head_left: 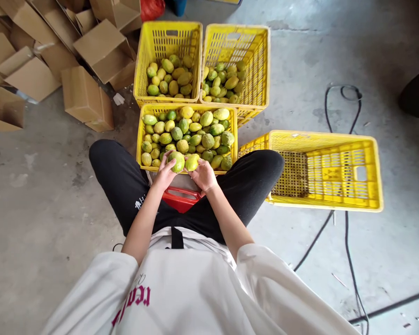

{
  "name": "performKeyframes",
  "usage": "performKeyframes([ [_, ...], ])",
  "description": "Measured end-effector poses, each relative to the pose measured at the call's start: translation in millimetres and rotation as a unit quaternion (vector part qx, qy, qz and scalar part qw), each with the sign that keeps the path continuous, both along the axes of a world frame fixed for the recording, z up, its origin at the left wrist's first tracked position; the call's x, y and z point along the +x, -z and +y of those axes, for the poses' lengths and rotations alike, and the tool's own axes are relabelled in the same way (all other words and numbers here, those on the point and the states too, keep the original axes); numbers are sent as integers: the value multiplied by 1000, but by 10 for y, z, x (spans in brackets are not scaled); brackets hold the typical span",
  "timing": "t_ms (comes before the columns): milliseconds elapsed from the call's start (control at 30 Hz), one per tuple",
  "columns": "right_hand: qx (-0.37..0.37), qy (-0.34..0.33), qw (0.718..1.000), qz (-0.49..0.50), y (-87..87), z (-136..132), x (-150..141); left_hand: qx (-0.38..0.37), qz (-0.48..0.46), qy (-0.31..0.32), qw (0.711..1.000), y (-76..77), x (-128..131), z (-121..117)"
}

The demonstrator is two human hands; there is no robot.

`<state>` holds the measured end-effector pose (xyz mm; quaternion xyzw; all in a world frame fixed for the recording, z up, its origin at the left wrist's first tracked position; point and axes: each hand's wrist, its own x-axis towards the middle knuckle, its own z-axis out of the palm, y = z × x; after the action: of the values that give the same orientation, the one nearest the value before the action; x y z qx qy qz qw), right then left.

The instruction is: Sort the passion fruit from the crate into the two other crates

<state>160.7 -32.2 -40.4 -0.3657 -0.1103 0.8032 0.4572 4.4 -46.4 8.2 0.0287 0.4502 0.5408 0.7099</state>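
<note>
My left hand (165, 173) is closed around a green-yellow lemon (176, 162). In my right hand (204, 175) is a yellower lemon (192, 162), held close beside the first one. Both hands are over the near edge of a yellow crate (138, 139) between my knees. Green and yellow lemons (182, 146) fill much of that crate, some with bumpy skin. Part of a red stool or handle (181, 197) shows below my wrists.
Behind stand two yellow crates, a left one (198, 60) and a right one (266, 65), each partly filled with lemons. Another yellow crate (345, 204) lies tilted at my right, near black cables (349, 251). Cardboard boxes (84, 95) are piled at the far left; a tyre (417, 95) is far right.
</note>
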Motion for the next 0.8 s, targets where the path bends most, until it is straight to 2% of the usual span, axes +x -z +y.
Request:
performKeyframes([
  [233, -27, 6, 999, -25, 6, -37, 13, 3, 25, 37, 999, 71, 43, -59],
  [533, -16, 33, 999, -4, -60, 2, 25, -26, -57, -16, 998, -21, 21, 1],
  [667, -19, 46, 998, 26, -108, 11, 40, -6, -40, -24, 999, 14, 46, 2],
  [800, -14, 12, 1000, 23, -116, 4, 28, -15, 8, -34, 999, 110, 52, 15],
])
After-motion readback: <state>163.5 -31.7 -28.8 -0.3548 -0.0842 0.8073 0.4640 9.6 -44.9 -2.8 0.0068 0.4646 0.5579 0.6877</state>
